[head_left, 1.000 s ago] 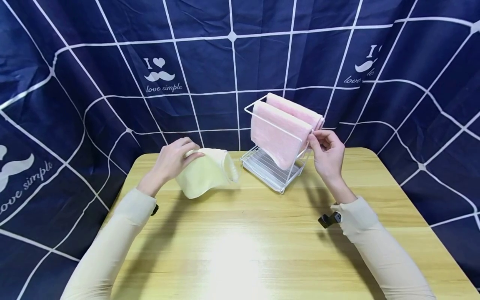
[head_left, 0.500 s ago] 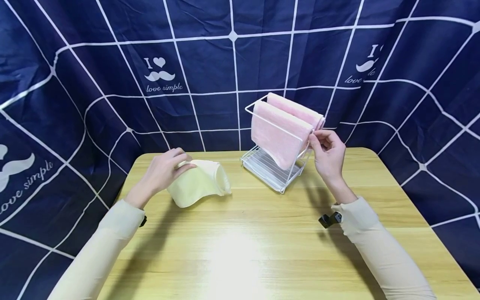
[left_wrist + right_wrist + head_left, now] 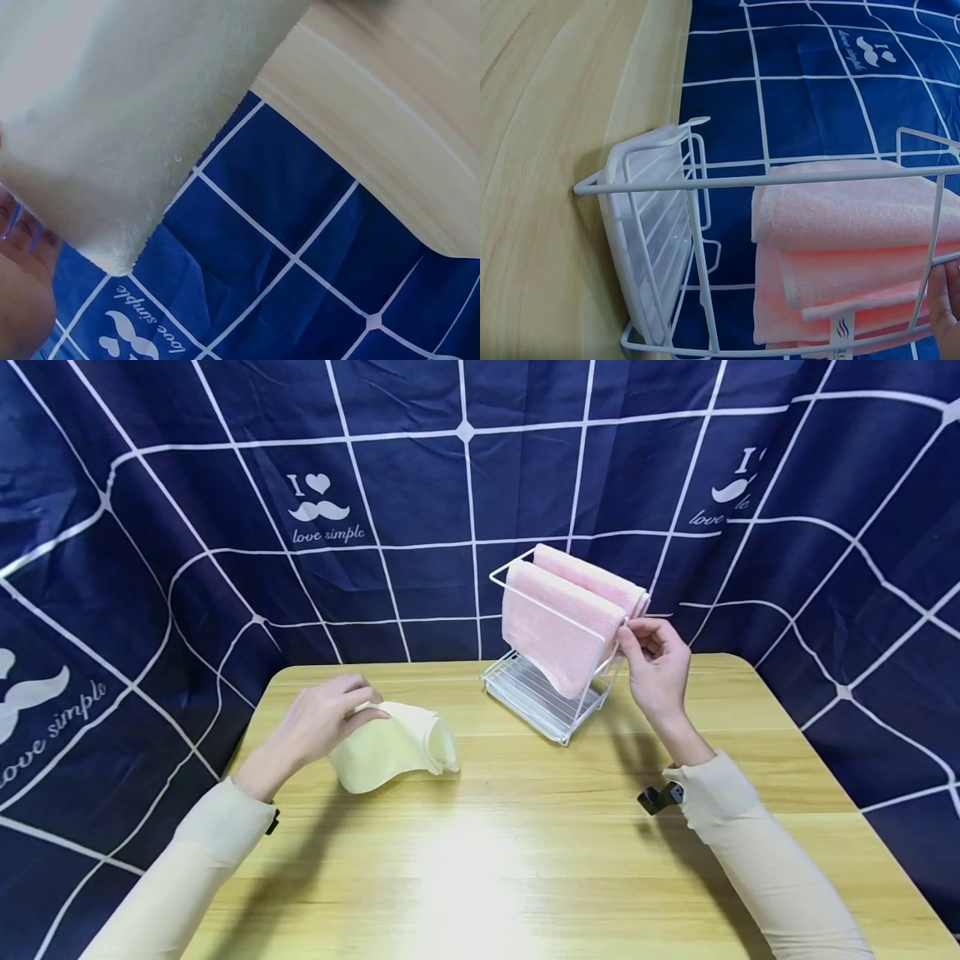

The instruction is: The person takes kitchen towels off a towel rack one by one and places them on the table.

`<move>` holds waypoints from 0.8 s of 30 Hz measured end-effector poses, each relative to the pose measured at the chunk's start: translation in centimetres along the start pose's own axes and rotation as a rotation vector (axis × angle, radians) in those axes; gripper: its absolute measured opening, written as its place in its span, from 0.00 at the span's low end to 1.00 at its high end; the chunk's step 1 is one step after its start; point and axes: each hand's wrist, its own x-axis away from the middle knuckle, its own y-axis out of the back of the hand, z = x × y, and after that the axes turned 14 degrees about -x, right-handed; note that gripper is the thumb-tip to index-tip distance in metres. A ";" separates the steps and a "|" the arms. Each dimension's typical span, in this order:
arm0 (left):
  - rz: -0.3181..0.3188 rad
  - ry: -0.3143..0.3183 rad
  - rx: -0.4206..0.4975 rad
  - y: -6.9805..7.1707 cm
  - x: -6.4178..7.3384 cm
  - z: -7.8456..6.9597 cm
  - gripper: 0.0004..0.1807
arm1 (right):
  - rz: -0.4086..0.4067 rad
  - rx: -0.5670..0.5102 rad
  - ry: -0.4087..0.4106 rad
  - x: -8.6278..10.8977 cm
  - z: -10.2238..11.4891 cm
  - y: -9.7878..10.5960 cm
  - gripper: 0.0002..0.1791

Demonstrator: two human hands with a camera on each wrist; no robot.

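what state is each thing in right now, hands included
Yellow cloth: folded over, curling open at one end
Left hand: pinching the yellow cloth
White rack: standing on the table
Right hand: pinching the white rack's side
Tray: in the rack's base
Pink cloth: folded in layers, draped in the rack's upper part
Blue backdrop: hanging, creased

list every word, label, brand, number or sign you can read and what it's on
"I", heart, moustache, "love simple": curtain, back left.
"I", moustache, "love", "le": curtain, back right, broken by a fold.
"ove simple": curtain, left edge, cut off by the frame.
Tag on pink towel: red-and-blue logo, letters below unreadable.
No readable numbers.
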 end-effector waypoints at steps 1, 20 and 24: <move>0.004 -0.005 0.003 0.0 0.1 -0.1 0.12 | 0.001 0.003 0.000 0.0 0.0 0.0 0.10; 0.108 0.013 0.037 -3.1 -0.8 -0.2 0.09 | -0.002 0.001 -0.008 -0.1 -0.2 0.2 0.12; 0.134 0.037 0.040 -3.9 -1.1 0.1 0.09 | 0.001 -0.006 -0.010 -0.1 -0.2 0.2 0.13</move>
